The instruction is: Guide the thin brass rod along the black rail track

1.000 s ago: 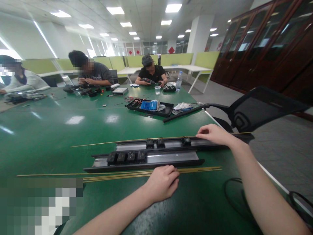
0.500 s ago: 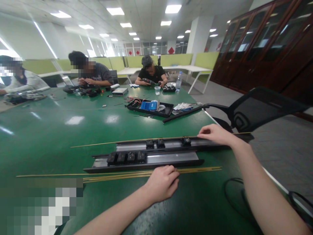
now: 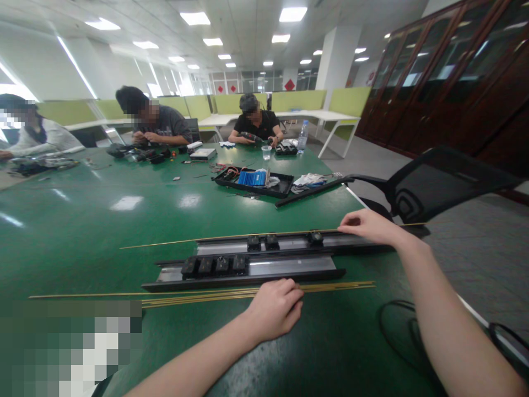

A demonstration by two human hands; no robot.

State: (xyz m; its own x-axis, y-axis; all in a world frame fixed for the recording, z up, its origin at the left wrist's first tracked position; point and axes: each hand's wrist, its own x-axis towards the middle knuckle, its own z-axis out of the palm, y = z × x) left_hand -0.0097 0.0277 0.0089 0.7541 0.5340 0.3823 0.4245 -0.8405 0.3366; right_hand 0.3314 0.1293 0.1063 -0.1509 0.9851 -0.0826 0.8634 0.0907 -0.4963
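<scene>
A light, level pinch looks wisest here: so slender a thin rod (image 3: 165,243) would likely bow if forced. It runs beyond the near rail (image 3: 289,268), along the back edge of the far rail (image 3: 293,242). And there's the right hand (image 3: 366,226), beyond the near rail's right end, wrist bent, thumb and fingertip closed on that rod. The left hand (image 3: 276,309), on the near rail's wearer side, rests palm-down, fingers curled over the rod bundle (image 3: 330,287); whether it grips, I can't tell.
</scene>
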